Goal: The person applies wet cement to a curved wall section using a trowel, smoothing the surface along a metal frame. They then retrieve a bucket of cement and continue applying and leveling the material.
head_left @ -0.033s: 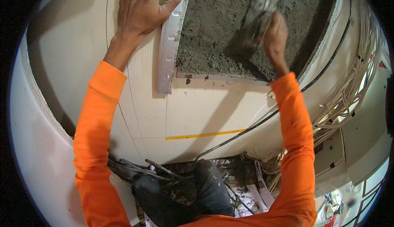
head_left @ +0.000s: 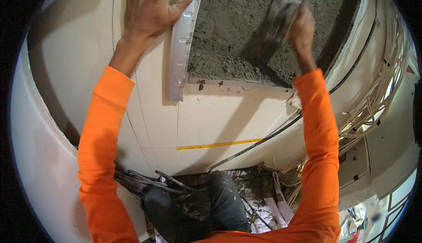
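Observation:
My left hand (head_left: 147,12) lies against the pale panel at the top, its thumb stretched onto a perforated silver metal strip (head_left: 178,69). The fingertips run out of the picture. Along the strip's right side, rough grey wet mortar (head_left: 222,23) fills a framed recess. My right hand (head_left: 302,30) is closed round a trowel (head_left: 283,12) smeared with grey mortar; motion blurs it, and its handle is hidden by the fingers. The trowel is over the right part of the mortar and casts a dark shadow there.
A black cable (head_left: 263,142) runs down the right side and across below the recess. Bundled pale wires (head_left: 378,98) hang at the right. A yellow strip (head_left: 220,144) crosses the pale panel (head_left: 211,120). Dark hoses (head_left: 149,181) lie near my knees at the bottom.
My right hand and the trowel have shifted slightly up and to the right over the mortar. My left hand and the metal strip stay nearly in place.

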Available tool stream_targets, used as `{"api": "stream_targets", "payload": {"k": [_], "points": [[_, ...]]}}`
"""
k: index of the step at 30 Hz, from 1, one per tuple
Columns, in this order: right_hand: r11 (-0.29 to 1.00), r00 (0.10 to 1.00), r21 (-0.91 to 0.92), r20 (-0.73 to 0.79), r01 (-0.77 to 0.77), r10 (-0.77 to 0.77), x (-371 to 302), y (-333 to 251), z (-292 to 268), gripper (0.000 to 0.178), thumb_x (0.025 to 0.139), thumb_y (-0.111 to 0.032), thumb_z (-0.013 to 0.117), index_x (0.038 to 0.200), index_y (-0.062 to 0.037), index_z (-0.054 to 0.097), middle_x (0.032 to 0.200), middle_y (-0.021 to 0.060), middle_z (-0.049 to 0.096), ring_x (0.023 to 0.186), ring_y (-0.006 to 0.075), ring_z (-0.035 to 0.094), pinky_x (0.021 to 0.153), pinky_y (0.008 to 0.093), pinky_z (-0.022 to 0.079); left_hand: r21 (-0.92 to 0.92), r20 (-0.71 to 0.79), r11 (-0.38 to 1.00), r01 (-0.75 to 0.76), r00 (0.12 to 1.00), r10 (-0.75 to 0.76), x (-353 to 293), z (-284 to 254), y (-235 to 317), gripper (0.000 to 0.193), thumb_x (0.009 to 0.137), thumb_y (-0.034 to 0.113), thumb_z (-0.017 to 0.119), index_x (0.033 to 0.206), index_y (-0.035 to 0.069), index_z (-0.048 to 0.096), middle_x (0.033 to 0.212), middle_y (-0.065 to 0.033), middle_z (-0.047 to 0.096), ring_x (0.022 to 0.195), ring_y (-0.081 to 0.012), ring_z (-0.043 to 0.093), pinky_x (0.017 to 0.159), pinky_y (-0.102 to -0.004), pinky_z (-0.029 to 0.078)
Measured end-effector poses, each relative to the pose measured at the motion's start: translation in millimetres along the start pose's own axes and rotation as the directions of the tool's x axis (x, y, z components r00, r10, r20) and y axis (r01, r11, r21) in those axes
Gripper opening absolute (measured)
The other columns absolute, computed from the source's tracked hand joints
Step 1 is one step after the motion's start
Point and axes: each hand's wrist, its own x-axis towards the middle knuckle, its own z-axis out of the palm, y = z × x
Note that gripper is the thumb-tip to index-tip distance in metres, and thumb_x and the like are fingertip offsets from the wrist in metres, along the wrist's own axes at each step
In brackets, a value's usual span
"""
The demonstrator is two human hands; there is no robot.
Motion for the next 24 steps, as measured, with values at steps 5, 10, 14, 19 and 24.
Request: {"api": "stream_targets", "payload": {"k": [5,10,14,19,24], "points": [[0.993,0.997,0.109,-0.051,-0.044,0.05,-43,-1,3,0.036,0.106,-0.029,0.037,0.112,0.0019,0.055,0.1,0.0245,0.061,0.092,0.0439,0.06,0.081,0.0493,0.049,0.008,-0.03,1.0,-0.028,0.999,0.029,-5,7,-6,0.067,0.091,0.041,0.058,0.144,0.005,0.04,0.146,-0.0212,0.044,0.137,-0.0383,0.042,0.114,-0.0482,0.033],[0.866,0.897,0.24,0.176,-0.439,0.405,-11,-12,-14,0.037,0.106,-0.03,0.035,0.103,0.0012,0.055,0.095,0.0283,0.062,0.089,0.0453,0.061,0.08,0.0534,0.046,0.015,0.055,1.0,0.026,0.998,-0.027,-2,-1,-1,0.066,0.091,0.043,0.057,0.143,0.005,0.04,0.145,-0.0216,0.045,0.137,-0.0382,0.042,0.116,-0.0487,0.032],[0.663,0.723,0.292,0.327,-0.689,0.608,13,30,-21,0.04,0.106,-0.032,0.034,0.098,0.0012,0.055,0.092,0.0281,0.061,0.086,0.045,0.061,0.078,0.0524,0.045,0.044,-0.013,0.998,-0.047,0.999,0.047,-4,3,-10,0.065,0.089,0.041,0.056,0.141,0.005,0.042,0.144,-0.0216,0.046,0.136,-0.0382,0.043,0.116,-0.0485,0.032],[0.859,0.874,0.164,0.144,-0.485,0.465,-78,9,-24,0.052,0.11,-0.04,0.029,0.095,0.0025,0.055,0.09,0.026,0.062,0.084,0.0436,0.061,0.078,0.0506,0.046,0.033,-0.012,0.999,-0.008,1.0,0.009,-11,8,-9,0.068,0.09,0.047,0.055,0.142,0.004,0.042,0.144,-0.0208,0.047,0.135,-0.0381,0.044,0.116,-0.0481,0.032],[0.759,0.782,0.21,0.276,-0.617,0.559,2,82,-33,0.037,0.107,-0.029,0.04,0.112,0.0029,0.058,0.094,0.0238,0.062,0.09,0.043,0.062,0.08,0.0488,0.05,0.032,0.027,0.999,-0.023,0.999,0.022,-3,3,-4,0.068,0.088,0.041,0.059,0.143,0.006,0.041,0.147,-0.0197,0.044,0.138,-0.0363,0.042,0.117,-0.0479,0.032]]}}
